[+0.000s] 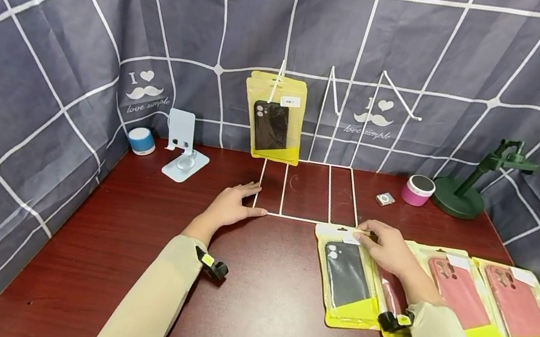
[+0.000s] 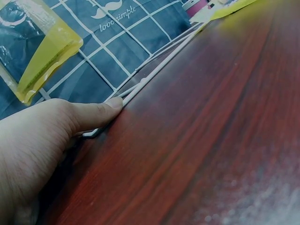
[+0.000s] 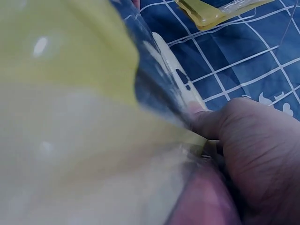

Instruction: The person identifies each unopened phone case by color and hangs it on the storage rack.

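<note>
My left hand (image 1: pixel 234 205) rests at the front left corner of a white wire display rack (image 1: pixel 301 218), fingers extended. In the left wrist view its thumb (image 2: pixel 96 115) lies on the rack's front wire. With my right hand (image 1: pixel 386 245) I pinch the top right edge of a packaged black phone case (image 1: pixel 348 276), in a clear and yellow pouch with a white label. The right wrist view shows the thumb on the pouch's header beside its hang hole. Another packaged black phone case (image 1: pixel 271 125) hangs from the rack's left hook.
Packaged pink phone cases (image 1: pixel 461 290) lie overlapping on the right, one partly under my right hand. Behind stand a blue speaker (image 1: pixel 141 141), a pale phone stand (image 1: pixel 183 150), a pink speaker (image 1: pixel 417 190), a small square device (image 1: pixel 385 198) and a green stand (image 1: pixel 459 197).
</note>
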A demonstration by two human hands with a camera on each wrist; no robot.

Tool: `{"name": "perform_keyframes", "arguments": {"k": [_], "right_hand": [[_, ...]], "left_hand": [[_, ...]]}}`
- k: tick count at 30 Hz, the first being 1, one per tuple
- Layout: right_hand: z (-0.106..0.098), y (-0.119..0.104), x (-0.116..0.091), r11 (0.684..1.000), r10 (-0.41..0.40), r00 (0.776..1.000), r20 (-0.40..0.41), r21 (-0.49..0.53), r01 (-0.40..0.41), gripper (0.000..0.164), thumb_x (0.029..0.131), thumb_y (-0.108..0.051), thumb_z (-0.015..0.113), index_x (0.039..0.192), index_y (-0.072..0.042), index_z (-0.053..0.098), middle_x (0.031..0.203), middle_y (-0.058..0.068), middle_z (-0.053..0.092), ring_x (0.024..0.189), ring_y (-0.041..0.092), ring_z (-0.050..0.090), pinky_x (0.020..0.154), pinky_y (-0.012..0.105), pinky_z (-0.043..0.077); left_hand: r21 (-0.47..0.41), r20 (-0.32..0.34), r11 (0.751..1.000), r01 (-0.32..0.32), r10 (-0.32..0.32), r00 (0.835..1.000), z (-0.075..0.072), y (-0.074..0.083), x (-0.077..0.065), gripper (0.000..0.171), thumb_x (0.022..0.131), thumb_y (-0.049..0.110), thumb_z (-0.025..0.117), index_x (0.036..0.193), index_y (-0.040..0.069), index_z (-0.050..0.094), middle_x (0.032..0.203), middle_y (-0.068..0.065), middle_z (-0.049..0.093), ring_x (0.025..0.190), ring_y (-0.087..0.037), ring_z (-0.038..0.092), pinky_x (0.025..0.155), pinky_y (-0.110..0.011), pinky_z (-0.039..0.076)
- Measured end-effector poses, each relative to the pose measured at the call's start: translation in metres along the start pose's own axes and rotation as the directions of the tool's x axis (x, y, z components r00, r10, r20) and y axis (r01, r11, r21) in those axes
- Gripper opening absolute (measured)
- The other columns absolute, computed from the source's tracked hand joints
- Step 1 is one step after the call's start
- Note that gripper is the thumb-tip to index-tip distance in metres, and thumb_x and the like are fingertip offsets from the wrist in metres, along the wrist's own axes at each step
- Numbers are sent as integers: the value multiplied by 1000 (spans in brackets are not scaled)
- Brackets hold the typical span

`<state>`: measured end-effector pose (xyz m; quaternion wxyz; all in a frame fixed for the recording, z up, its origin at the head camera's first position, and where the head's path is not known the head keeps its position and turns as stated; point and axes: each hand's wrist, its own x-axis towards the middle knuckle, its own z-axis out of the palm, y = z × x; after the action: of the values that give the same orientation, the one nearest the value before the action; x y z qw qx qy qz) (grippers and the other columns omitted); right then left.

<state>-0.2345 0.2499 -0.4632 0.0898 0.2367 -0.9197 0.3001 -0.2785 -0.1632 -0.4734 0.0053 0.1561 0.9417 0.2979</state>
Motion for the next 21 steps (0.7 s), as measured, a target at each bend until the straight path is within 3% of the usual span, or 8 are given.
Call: {"name": "perform_keyframes", "arguments": {"k": [9,17,21], "right_hand": [[1,0,0,995,68,989,-135,86,-57,14,90,-21,78,92,-19,65,75,-4,62,66,14,54,56,23,42],[2,-3,1,987,57,987,-149,155,-34,8,91,-13,76,96,-18,72,81,-3,69,68,8,58,58,18,44],[1,-3,2,970,137,956,-259,230,-77,7,92,-15,76,98,-14,75,84,0,72,64,3,60,56,16,45]], "left_hand": [[7,3,1000,10,-10,1000,0,-1,-1,87,82,70,69,151,21,50,158,0,40,148,-27,32,118,-51,26],[14,8,1000,-4,4,1000,0,-3,1,87,82,70,68,152,21,48,159,-3,40,147,-29,32,119,-53,25],[20,6,1000,-8,8,1000,-1,-4,1,88,82,70,68,152,21,48,159,-3,40,147,-30,33,119,-52,25]]}}
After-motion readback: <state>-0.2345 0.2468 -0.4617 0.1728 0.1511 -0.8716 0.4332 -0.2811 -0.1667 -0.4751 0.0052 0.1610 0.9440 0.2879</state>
